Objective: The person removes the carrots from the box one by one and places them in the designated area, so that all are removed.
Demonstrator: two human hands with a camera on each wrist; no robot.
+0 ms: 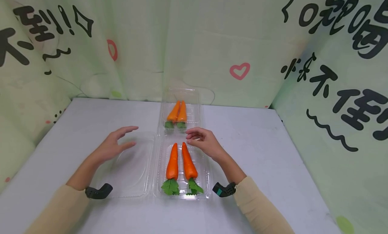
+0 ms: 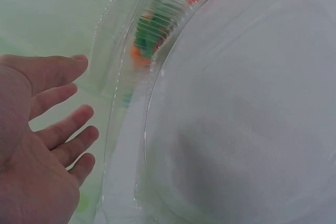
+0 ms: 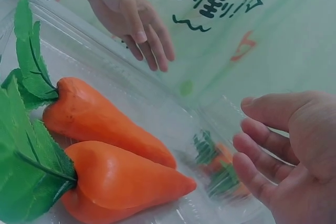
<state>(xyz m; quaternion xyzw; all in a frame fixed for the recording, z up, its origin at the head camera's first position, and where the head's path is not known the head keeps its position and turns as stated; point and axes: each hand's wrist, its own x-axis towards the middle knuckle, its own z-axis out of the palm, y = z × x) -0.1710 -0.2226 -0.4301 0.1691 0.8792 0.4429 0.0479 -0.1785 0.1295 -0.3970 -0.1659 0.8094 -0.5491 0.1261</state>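
Observation:
Two orange toy carrots with green leaves, a left one (image 1: 172, 164) and a right one (image 1: 189, 164), lie side by side in an opened clear plastic box (image 1: 207, 183). Its transparent lid (image 1: 130, 180) is folded out flat to the left. Over that lid hovers my left hand (image 1: 112, 146), fingers extended and thumb apart, holding nothing. My right hand (image 1: 204, 142) is just above the carrots' tips, its fingers loosely bent and nothing in them. In the right wrist view a visible gap separates the right hand (image 3: 299, 150) from the nearer carrot (image 3: 121, 179).
Behind the opened box stands another clear plastic box (image 1: 195, 109) with two more toy carrots (image 1: 182, 112) in it. A pale curtain (image 1: 206, 41) with black lettering and red hearts encloses the back and sides of the white table (image 1: 248, 143).

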